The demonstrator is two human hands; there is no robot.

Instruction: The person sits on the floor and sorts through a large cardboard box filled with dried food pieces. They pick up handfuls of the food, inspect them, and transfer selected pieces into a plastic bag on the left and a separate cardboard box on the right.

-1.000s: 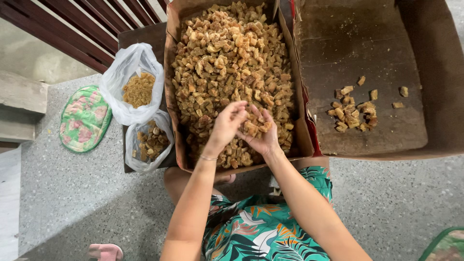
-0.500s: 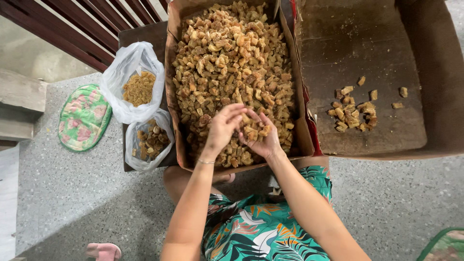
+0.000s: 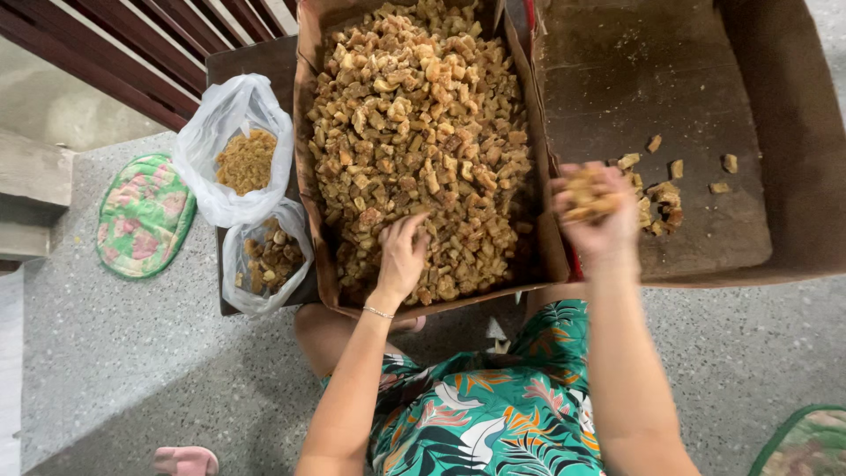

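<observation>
A cardboard box (image 3: 310, 176) full of golden-brown fried pieces (image 3: 423, 132) lies before me. My left hand (image 3: 401, 256) rests fingers-down in the pieces near the box's near edge, its grip hidden. My right hand (image 3: 595, 207) is raised, blurred, over the edge of a second, nearly bare cardboard box (image 3: 793, 132), closed around a handful of the pieces. A small heap of pieces (image 3: 656, 198) lies on that box's floor just right of my right hand.
Two clear plastic bags stand left of the full box: one with fine yellow crumbs (image 3: 242, 159), one with darker pieces (image 3: 269, 260). A floral cushion (image 3: 145, 216) lies on the speckled floor. Dark wooden rails (image 3: 132, 53) run top left.
My right hand left the full box, where both hands were together, and swung right over the second box with a handful. My left hand stayed in the pieces.
</observation>
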